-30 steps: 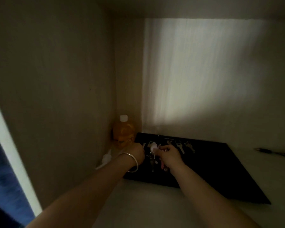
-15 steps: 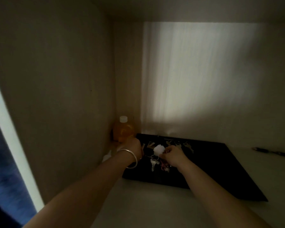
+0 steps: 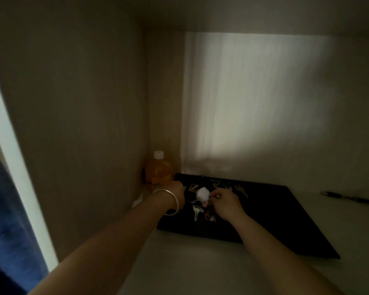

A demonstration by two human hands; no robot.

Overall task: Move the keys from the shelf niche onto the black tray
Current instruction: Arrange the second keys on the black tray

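Note:
The black tray lies flat on the niche floor against the back wall. A key bunch with a white pompom rests on its left part, a silver key and a red fob trailing toward me. Several loose keys lie along the tray's far edge. My right hand pinches the bunch just right of the pompom. My left hand, with a silver bangle on the wrist, is curled over the tray's back left corner; its fingers are hidden.
An orange bottle with a white cap stands in the back left corner, just behind my left hand. A small white object lies by the left wall. A dark pen lies on the shelf right of the tray.
The bunch has settled lower onto the tray, its keys spread out, with my right hand shifting slightly right. My left hand has edged back toward the corner.

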